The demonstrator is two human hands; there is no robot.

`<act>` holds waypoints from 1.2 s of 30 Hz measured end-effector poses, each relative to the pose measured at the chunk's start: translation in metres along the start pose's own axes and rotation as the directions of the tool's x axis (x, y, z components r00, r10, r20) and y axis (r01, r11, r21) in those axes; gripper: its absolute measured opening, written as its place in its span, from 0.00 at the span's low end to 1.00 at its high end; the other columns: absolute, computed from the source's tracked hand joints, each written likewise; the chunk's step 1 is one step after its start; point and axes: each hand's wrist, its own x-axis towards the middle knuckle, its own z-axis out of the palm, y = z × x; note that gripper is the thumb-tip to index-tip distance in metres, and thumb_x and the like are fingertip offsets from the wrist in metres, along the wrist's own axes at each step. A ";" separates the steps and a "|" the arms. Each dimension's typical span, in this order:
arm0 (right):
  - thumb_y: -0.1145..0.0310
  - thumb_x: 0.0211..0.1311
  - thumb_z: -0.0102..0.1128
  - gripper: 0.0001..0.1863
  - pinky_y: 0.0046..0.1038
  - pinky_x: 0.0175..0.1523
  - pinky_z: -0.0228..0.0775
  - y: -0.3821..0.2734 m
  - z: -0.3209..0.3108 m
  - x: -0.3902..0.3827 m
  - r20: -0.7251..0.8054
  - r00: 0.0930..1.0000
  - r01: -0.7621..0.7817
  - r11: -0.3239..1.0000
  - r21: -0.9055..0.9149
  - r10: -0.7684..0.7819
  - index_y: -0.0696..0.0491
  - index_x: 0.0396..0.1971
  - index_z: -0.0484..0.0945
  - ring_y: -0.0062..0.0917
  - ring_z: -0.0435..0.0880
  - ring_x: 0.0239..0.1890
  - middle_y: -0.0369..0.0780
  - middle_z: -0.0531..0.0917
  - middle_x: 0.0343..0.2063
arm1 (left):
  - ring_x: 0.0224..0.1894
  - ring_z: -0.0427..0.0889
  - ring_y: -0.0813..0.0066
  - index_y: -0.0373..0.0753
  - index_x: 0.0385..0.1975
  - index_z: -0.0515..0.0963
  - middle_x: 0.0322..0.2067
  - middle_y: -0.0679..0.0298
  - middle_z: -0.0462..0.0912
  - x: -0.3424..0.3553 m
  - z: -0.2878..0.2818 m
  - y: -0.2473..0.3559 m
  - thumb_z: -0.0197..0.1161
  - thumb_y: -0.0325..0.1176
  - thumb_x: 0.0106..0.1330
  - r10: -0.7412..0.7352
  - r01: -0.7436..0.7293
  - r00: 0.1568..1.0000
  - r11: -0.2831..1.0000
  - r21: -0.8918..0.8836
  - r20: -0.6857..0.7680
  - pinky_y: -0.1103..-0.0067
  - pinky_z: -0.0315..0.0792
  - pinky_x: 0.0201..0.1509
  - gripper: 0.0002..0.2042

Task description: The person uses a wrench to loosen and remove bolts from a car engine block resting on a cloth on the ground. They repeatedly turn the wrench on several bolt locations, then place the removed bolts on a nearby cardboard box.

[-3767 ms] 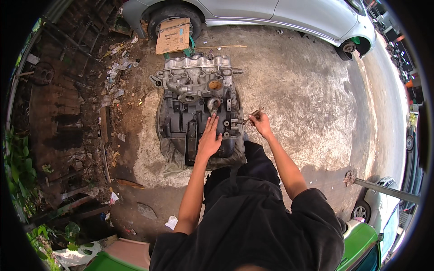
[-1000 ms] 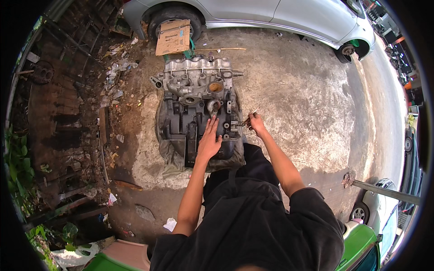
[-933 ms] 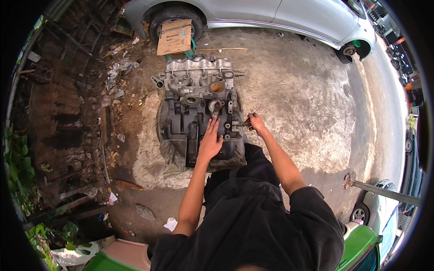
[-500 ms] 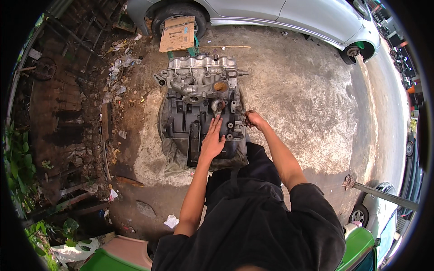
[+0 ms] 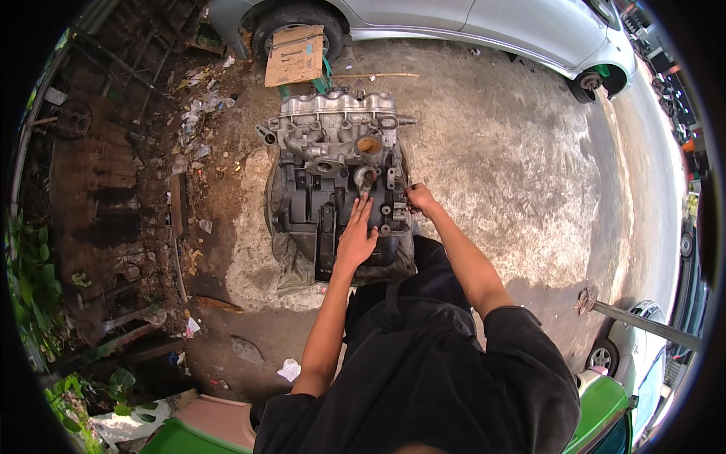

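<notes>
A grimy car engine block (image 5: 333,174) lies on a rag on the concrete ground in front of me. My left hand (image 5: 357,236) rests flat on its dark lower half, fingers spread. My right hand (image 5: 419,199) is closed at the engine's right edge; a small tool shaft seems to poke out of it toward the block, but it is too small to make out clearly.
A silver car (image 5: 484,23) stands at the top, with a piece of cardboard (image 5: 293,54) leaning at its front wheel. Scrap wood, litter and plants fill the left side. A metal bar (image 5: 643,324) and a green object (image 5: 605,412) lie lower right.
My right hand has drawn in from a little right of the engine to its right edge. My left hand stays flat on the block.
</notes>
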 end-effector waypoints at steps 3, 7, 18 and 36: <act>0.61 0.76 0.54 0.18 0.32 0.21 0.73 0.000 0.003 0.000 -0.043 0.999 0.031 0.999 -0.019 -0.031 0.63 0.38 0.79 0.28 0.82 0.19 0.44 0.82 0.21 | 0.82 0.46 0.67 0.50 0.79 0.54 0.81 0.73 0.47 0.000 0.000 0.001 0.58 0.27 0.69 -0.002 0.002 1.000 1.000 -0.006 0.001 0.66 0.64 0.77 0.37; 0.62 0.75 0.55 0.16 0.40 0.36 0.76 -0.001 0.007 -0.019 -0.204 0.931 0.232 0.921 -0.313 -0.303 0.63 0.43 0.78 0.43 0.86 0.31 0.52 0.84 0.26 | 0.82 0.46 0.67 0.50 0.79 0.54 0.81 0.72 0.47 0.000 0.000 0.001 0.58 0.27 0.69 -0.012 0.012 1.000 1.000 -0.003 0.003 0.66 0.64 0.77 0.37; 0.68 0.77 0.51 0.12 0.51 0.56 0.71 0.043 0.034 -0.141 -0.127 0.744 0.558 0.714 -0.422 -0.656 0.59 0.51 0.71 0.58 0.76 0.49 0.57 0.74 0.48 | 0.81 0.47 0.69 0.47 0.78 0.56 0.80 0.72 0.48 0.001 0.004 -0.005 0.57 0.29 0.71 0.034 -0.032 0.999 0.998 0.058 -0.028 0.69 0.71 0.73 0.34; 0.71 0.79 0.51 0.06 0.36 0.36 0.77 0.059 -0.013 -0.085 -0.371 0.813 0.487 0.874 0.012 -0.448 0.59 0.43 0.71 0.34 0.87 0.29 0.48 0.86 0.29 | 0.82 0.46 0.69 0.47 0.78 0.56 0.81 0.74 0.46 0.000 0.003 -0.002 0.56 0.28 0.71 0.001 0.000 1.000 0.999 0.055 -0.013 0.67 0.70 0.73 0.34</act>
